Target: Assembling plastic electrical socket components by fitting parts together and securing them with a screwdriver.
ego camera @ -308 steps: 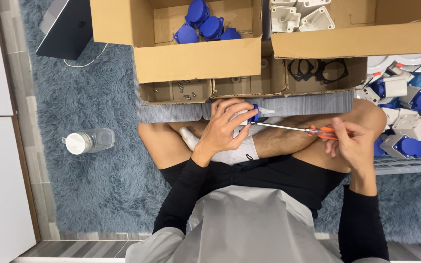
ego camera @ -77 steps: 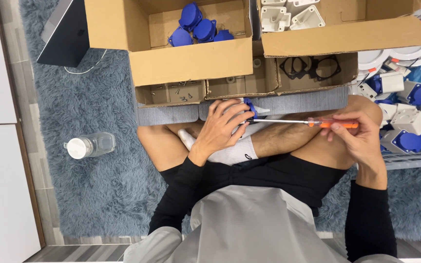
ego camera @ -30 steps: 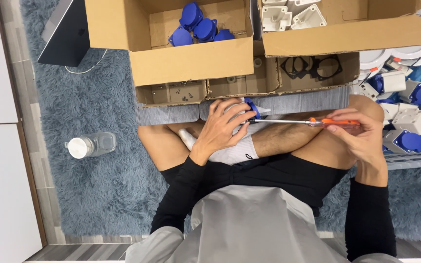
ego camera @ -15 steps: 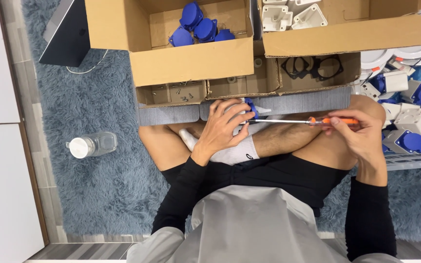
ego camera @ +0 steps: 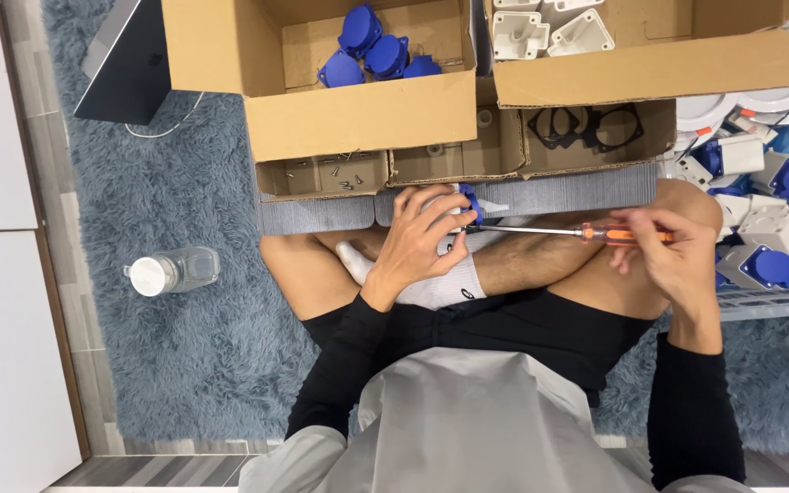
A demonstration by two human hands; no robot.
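Currently, head view only: person seated cross-legged on a shaggy blue-grey rug (ego camera: 184,356), working over the lap. Left hand (ego camera: 417,239) curled around a small blue-and-white plug part (ego camera: 469,204), fingers wrapped over it so most of it is hidden; it sits just above the crossed shin, close to the edge of a grey corrugated pad (ego camera: 541,194). Right hand (ego camera: 664,251) pinches the orange handle of a screwdriver (ego camera: 559,233), fingertips closed round the grip; the shaft lies level and its tip reaches the part under the left fingers. Judged from this, fastening on this one piece is under way, not finished; whether the screw is seated cannot be told. Blue caps (ego camera: 376,50) lie in an open cardboard box (ego camera: 358,114) ahead, white housings (ego camera: 550,23) in the box beside it, loose screws (ego camera: 331,173) in a shallow tray and black gaskets (ego camera: 586,128) in another. A heap of assembled-looking blue-and-white sockets (ego camera: 769,219) rests at the right, so some work appears done, with a good stock of parts left. Surroundings: water bottle (ego camera: 171,271) lying on the rug at left, a dark laptop (ego camera: 130,59) at upper left, wood floor and white panel along the left edge.
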